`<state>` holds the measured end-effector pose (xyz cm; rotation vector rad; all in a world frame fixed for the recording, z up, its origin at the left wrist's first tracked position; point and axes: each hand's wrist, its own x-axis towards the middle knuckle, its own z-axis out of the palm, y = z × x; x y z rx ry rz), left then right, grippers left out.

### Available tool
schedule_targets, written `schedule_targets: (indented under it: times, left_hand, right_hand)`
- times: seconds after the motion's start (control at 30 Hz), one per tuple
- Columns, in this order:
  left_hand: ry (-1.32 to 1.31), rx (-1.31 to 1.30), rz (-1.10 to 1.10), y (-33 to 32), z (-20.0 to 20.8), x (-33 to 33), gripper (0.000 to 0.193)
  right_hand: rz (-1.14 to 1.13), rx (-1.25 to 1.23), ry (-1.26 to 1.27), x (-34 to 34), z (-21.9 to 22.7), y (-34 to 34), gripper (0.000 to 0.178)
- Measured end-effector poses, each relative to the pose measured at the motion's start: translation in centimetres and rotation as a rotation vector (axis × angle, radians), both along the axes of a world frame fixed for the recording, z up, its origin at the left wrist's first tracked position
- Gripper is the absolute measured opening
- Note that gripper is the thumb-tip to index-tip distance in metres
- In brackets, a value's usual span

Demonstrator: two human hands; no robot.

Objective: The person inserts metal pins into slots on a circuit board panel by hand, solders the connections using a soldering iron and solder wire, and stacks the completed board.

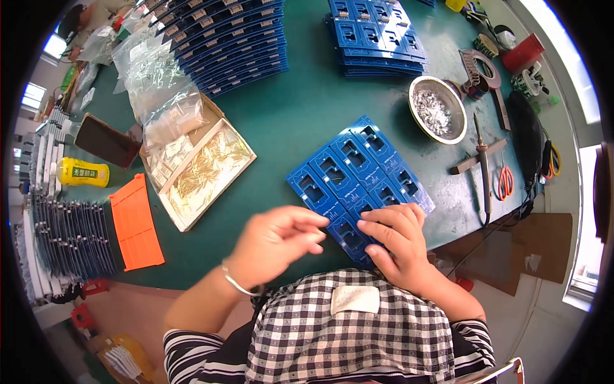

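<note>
Circuit board is seemingly being steadied beneath the spread right grip, while the half-curled left grip, pinch unclear, is hovering alongside, likely needing precision next.

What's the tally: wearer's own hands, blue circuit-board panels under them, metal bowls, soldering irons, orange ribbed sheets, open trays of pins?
Wearer's hands: 2 (left hand, right hand)
Blue circuit-board panel under them: 1
Metal bowl: 1
Soldering iron: 1
Orange ribbed sheet: 1
Open pin tray: 1
Total: 7
</note>
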<state>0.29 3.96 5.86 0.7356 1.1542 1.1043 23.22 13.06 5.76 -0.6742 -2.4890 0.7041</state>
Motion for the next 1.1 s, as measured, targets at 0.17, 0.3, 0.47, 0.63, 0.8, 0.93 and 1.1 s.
schedule_targets:
  times: [0.17, 0.3, 0.47, 0.63, 0.8, 0.93, 1.1]
  left_hand:
    - [-0.109, -0.056, -0.077, 0.6, -1.2, 3.1, 0.024]
    - [-0.163, -0.056, -0.023, 0.8, -1.5, 3.6, 0.024]
    - [0.012, -0.019, -0.006, 0.7, -1.3, 4.4, 0.026]
    - [0.313, 0.09, -0.047, 0.7, -0.7, 4.9, 0.029]
    - [0.612, 0.341, -0.057, 1.0, -1.2, 5.2, 0.03]
    - [0.584, 0.304, -0.067, 1.0, -1.5, 5.1, 0.028]
    - [0.543, 0.324, -0.06, 1.1, -1.4, 4.4, 0.022]
  right_hand:
    - [-0.119, -0.139, 0.123, -0.5, -0.6, -0.6, 0.029]
    - [-0.117, -0.141, 0.119, -0.1, -1.0, -0.7, 0.025]
    - [-0.112, -0.15, 0.106, -0.2, -1.2, -0.8, 0.019]
    - [-0.088, -0.188, 0.097, -0.2, -1.1, -1.0, 0.019]
    - [-0.091, -0.199, 0.056, -0.3, -1.2, -1.1, 0.016]
    - [-0.146, -0.211, 0.095, 0.0, -1.1, -0.7, 0.015]
    - [-0.276, -0.141, 0.038, 0.9, -1.1, 1.0, 0.011]
